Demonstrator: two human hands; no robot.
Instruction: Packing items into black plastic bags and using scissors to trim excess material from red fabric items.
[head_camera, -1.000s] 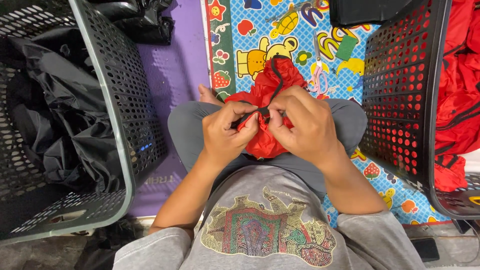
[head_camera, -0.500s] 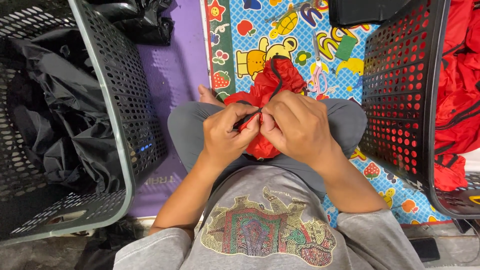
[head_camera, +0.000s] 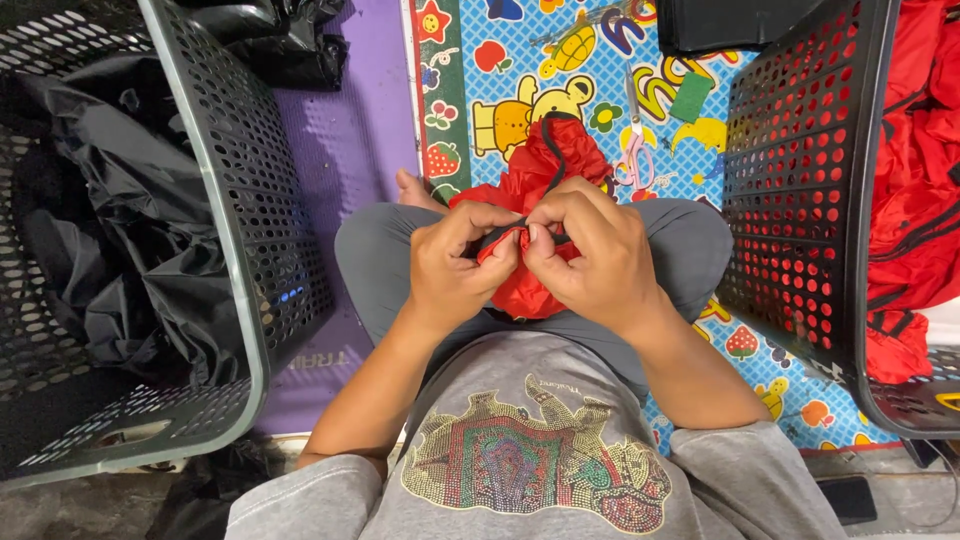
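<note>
Hands meet right over the lap here. The left hand (head_camera: 455, 265) and the right hand (head_camera: 590, 255) sit close together, fingertips nearly touching, and both pinch a crumpled red fabric pouch (head_camera: 530, 200) that rests on the grey-trousered legs (head_camera: 380, 260). A thin black drawstring cord (head_camera: 552, 150) loops up out of the pouch just above the fingers, and a short stretch of it runs between the 2 thumbs. Fingers of both hands are pressed tight on the red cloth and cord, not spread.

Left of the fingers stands a grey perforated plastic basket (head_camera: 225, 230) full of black fabric (head_camera: 120, 200). Right of them is a dark perforated plastic basket (head_camera: 800, 200) with red fabric (head_camera: 915, 170) inside. Beyond the fingers lies a colourful cartoon-print floor mat (head_camera: 490, 60), with pink-handled scissors (head_camera: 635, 150) on it near the pouch.
</note>
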